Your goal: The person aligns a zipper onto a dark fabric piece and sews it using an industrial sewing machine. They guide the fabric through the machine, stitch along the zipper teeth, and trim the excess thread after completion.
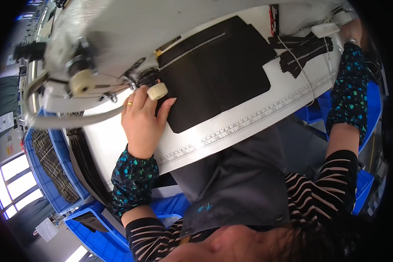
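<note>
A black fabric panel [214, 78] with a metal zipper [192, 51] along its far side lies flat on the white sewing table. At its left edge, close to the presser foot area of a sewing machine [81, 74], is my left hand [143, 118], with its thumb apart and resting on the fabric. Those fingers stretch forward, and their tips are partly hidden behind a cream-coloured round knob [157, 91]. My right hand [352, 31] reaches to the far right end of the table, beside a dark and silver machine part; its fingers are hidden and too dim to make out.
Small black fabric strips [303, 54] lie at the right under a pale cord, next to a white box [325, 29]. A red-handled tool [273, 21] lies at the back. A ruler scale [244, 124] runs along the front edge. Blue bins [59, 148] hold fabric at the left.
</note>
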